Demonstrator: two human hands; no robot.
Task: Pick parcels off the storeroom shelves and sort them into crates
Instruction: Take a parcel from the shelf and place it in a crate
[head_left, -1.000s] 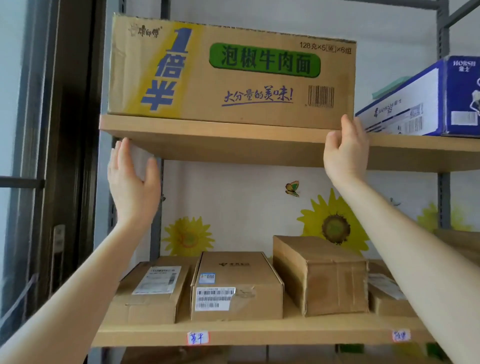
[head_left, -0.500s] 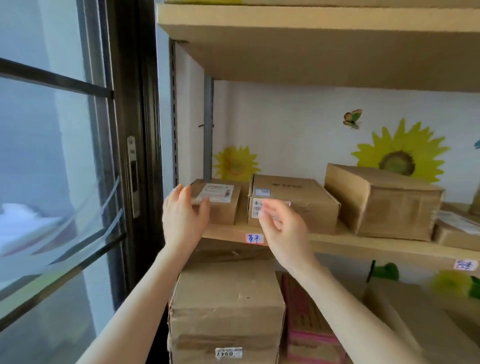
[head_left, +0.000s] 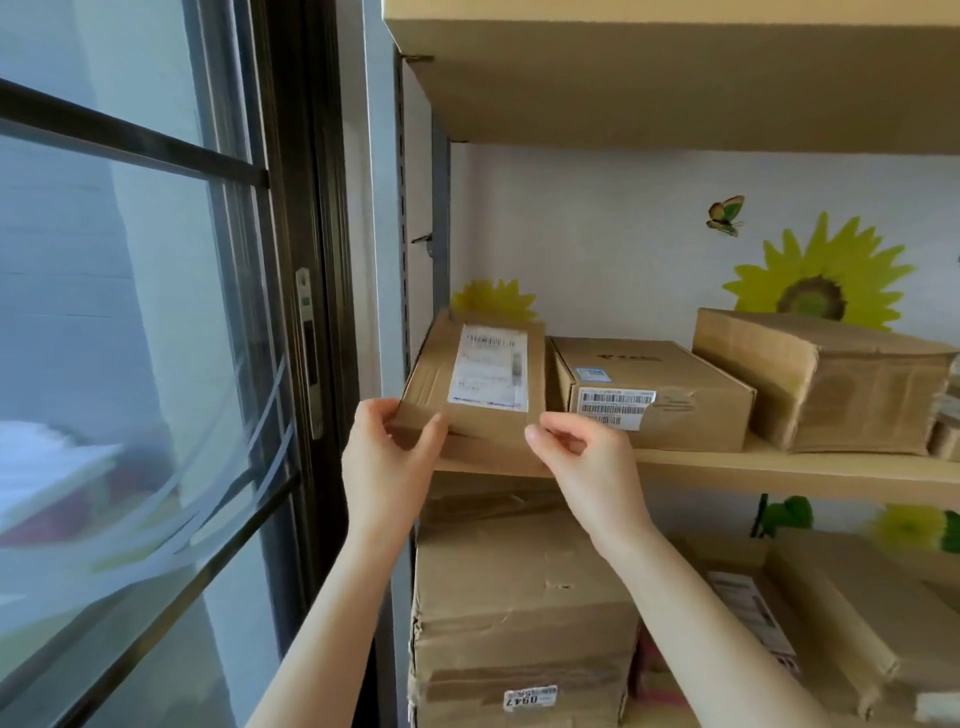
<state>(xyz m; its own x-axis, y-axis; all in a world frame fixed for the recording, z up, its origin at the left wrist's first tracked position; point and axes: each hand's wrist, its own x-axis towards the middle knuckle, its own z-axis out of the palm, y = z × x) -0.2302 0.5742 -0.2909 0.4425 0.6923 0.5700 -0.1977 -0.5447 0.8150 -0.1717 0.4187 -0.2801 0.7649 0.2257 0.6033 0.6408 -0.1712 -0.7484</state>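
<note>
A flat brown parcel (head_left: 441, 379) with a white shipping label lies at the left end of the middle shelf (head_left: 779, 470), its front edge tilted up off the board. My left hand (head_left: 387, 457) pinches its front left corner and my right hand (head_left: 582, 457) pinches its front right corner. Right beside it sits a brown box (head_left: 660, 395) with a barcode label on its front. A taller taped box (head_left: 841, 384) stands further right.
A dark-framed window (head_left: 156, 364) fills the left side, close to the shelf's metal post (head_left: 402, 260). The upper shelf board (head_left: 675, 78) hangs overhead. Below, a large worn carton (head_left: 524, 613) and other parcels (head_left: 857, 618) fill the lower level.
The view dropped from the top shelf to the middle one. Both hands came down from the big noodle carton and closed on the flat labelled parcel's front corners, lifting its front edge.
</note>
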